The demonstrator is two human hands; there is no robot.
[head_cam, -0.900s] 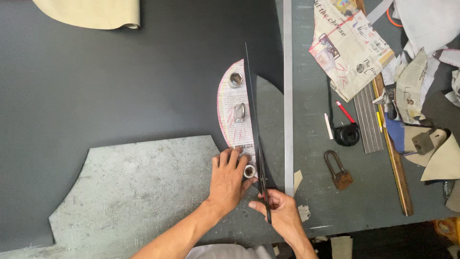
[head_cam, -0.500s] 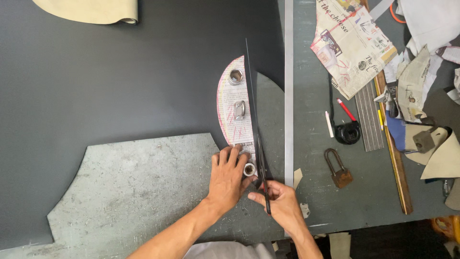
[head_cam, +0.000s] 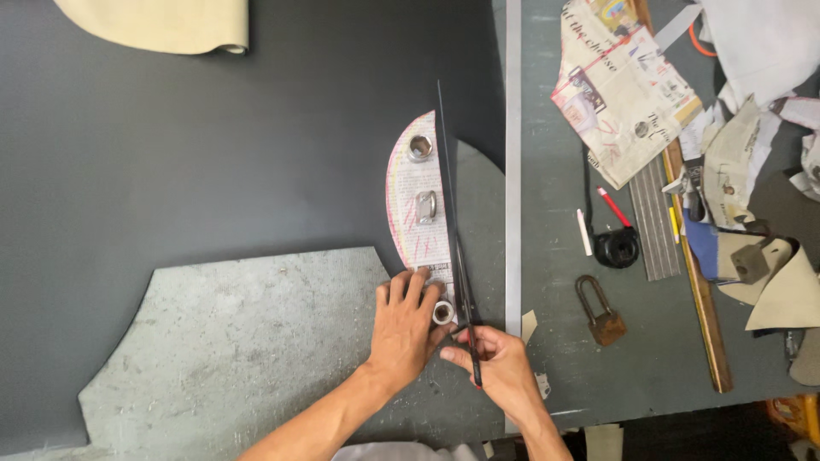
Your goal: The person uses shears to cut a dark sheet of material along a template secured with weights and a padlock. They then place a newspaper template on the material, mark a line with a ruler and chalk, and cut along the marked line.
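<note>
Two hands in view, both low in the middle. One long pair of scissors [head_cam: 454,248]. One curved paper pattern [head_cam: 416,205] made of newsprint, lying on the big dark sheet [head_cam: 213,154]. Three small metal weights on the pattern: a round one [head_cam: 420,148] at the 12 o'clock end, a flat one [head_cam: 426,207] in the middle, a round one [head_cam: 442,312] at the 6 o'clock end. One grey board [head_cam: 239,341] under the dark sheet, showing at 7 o'clock. One long metal ruler [head_cam: 512,171] just to the 3 o'clock side of the scissors.

Scissors long and thin, running almost straight up and down. Tip at 12 o'clock, handle end at 6 o'clock, leaning a tiny bit to the 11 o'clock side. Blades right along the straight edge of the pattern, nearly closed.

Left hand [head_cam: 403,329] flat, palm down, fingers spread and pointing to 12 o'clock. Pressing on the low end of the pattern, touching the low round weight. Not gripping anything. Left arm coming in from 7 o'clock.

Right hand [head_cam: 500,363] curled tight around the scissor handles, knuckles up. Right arm coming in from 6 o'clock.

Off at 3 o'clock on the green table [head_cam: 564,341]: one rusty padlock [head_cam: 600,312], one black round thing [head_cam: 617,248], one red pen [head_cam: 613,207], one pile of newspaper pieces [head_cam: 623,85]. One cream roll [head_cam: 162,21] at 11 o'clock.
</note>
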